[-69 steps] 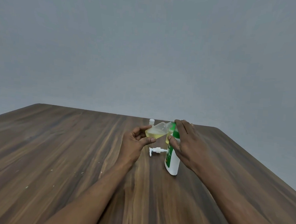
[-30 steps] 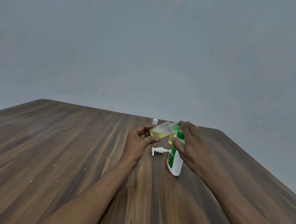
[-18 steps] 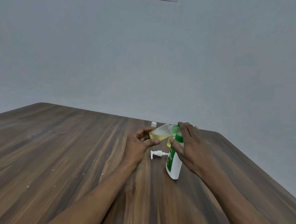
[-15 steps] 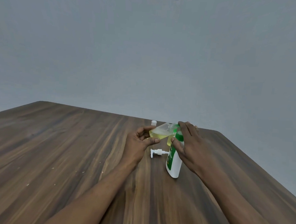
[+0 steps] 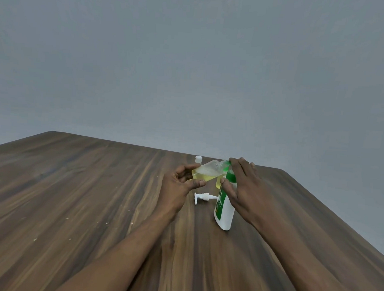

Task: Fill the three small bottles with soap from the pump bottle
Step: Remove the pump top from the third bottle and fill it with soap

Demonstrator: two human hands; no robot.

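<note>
We work near the far right corner of a dark wood-grain table, whose far edge runs just beyond both hands and whose right edge slants away to the right of our right forearm. A plain grey wall stands past the far edge. To the left of our left hand the tabletop lies wide open, marked only by a few pale specks; the stretch between our forearms toward us is also bare.

The pump bottle, white with a green label, stands upright on the table under our right hand. Its white pump head lies on its side on the wood between the two hands, just left of the bottle's base. A small clear bottle, partly filled with pale yellow soap, is tipped with its neck against the top of the pump bottle. A second patch of yellow shows just behind our right thumb; we cannot tell what holds it. A small white-capped item stands just beyond our left fingers, mostly hidden.

Our left hand curls around the base end of the small clear bottle, thumb below and fingers above. Our right hand wraps loosely over the pump bottle's shoulder, thumb on its near side, fingers draped across the top.
</note>
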